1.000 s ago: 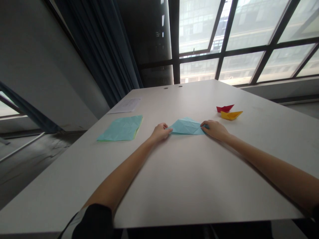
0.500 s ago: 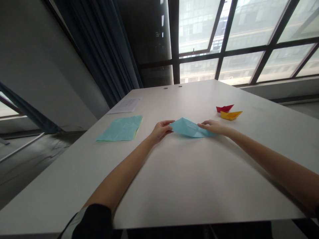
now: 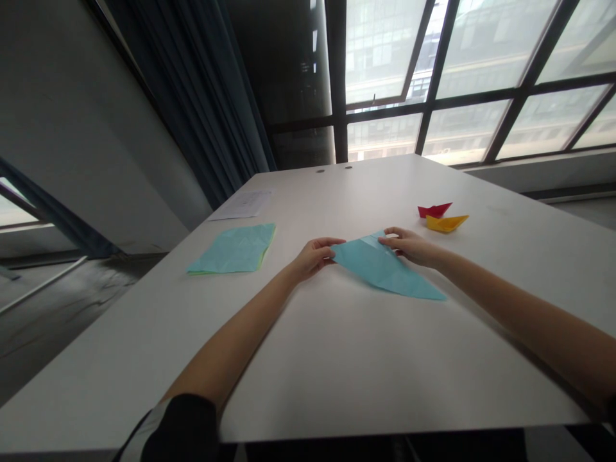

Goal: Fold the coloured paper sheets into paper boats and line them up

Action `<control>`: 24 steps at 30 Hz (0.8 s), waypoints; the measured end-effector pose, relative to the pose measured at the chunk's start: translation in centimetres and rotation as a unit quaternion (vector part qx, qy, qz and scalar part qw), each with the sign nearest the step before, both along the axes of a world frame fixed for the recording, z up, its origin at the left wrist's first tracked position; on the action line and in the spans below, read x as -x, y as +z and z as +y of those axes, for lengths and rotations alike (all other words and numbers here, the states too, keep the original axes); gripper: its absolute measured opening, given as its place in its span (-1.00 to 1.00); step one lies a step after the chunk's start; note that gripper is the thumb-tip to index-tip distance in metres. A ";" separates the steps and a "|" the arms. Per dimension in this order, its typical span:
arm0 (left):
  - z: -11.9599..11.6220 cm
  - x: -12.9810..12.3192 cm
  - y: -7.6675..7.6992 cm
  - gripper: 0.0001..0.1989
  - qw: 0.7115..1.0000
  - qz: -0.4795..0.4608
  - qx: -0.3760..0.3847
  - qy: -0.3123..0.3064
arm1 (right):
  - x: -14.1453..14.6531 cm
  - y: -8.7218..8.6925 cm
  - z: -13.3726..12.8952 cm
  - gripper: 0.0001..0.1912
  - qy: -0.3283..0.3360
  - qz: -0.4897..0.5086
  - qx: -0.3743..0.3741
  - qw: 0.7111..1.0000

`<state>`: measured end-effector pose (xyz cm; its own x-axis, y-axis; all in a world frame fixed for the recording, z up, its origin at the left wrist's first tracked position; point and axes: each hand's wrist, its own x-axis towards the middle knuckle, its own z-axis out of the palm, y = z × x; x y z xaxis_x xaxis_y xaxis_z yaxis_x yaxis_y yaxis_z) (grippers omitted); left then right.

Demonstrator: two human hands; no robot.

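Note:
A folded sheet of light blue paper (image 3: 385, 266), roughly triangular, is held in both hands just over the white table (image 3: 337, 353). My left hand (image 3: 315, 255) pinches its left corner between thumb and fingers. At the upper edge, my right hand (image 3: 407, 246) grips the paper with the thumb on the near face and the other fingers behind, partly hidden. One long point of the paper reaches to the lower right, below my right hand.
Left of my hands lies a stack of blue and green paper sheets (image 3: 233, 249). A printed white sheet (image 3: 243, 205) sits farther back. On the right stand a red paper boat (image 3: 434, 210) and a yellow paper boat (image 3: 446, 223), close together.
The blue paper has turned, its right point swinging down toward me. My right hand has shifted from the right end to the top edge; my left hand stays at the left corner.

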<state>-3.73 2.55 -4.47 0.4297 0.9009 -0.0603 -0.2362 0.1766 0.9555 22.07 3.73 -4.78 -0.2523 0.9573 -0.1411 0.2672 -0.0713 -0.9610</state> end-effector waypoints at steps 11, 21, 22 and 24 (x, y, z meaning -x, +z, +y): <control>-0.6 0.1 1.0 -0.69 0.997 -0.037 0.014 -0.062 | 0.3 0.5 -0.8 -0.43 0.128 -0.034 -0.131 0.982; -0.6 0.3 0.9 -0.69 0.998 -0.004 0.024 -0.061 | 0.6 0.6 -1.0 -0.59 0.238 -0.016 -0.064 0.969; -0.4 0.4 0.9 -0.69 0.998 -0.001 0.021 -0.055 | 0.4 0.6 -0.9 -0.61 0.234 -0.016 -0.062 0.970; 0.0 0.6 0.7 -0.69 0.999 0.014 0.013 -0.029 | 0.0 0.5 -0.6 -0.62 0.208 -0.025 -0.063 0.976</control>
<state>-4.31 2.56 -3.75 0.4795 0.8723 -0.0963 -0.1980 0.2144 0.9565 22.06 3.18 -4.32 -0.6178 0.7846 -0.0511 0.2950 0.1710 -0.9401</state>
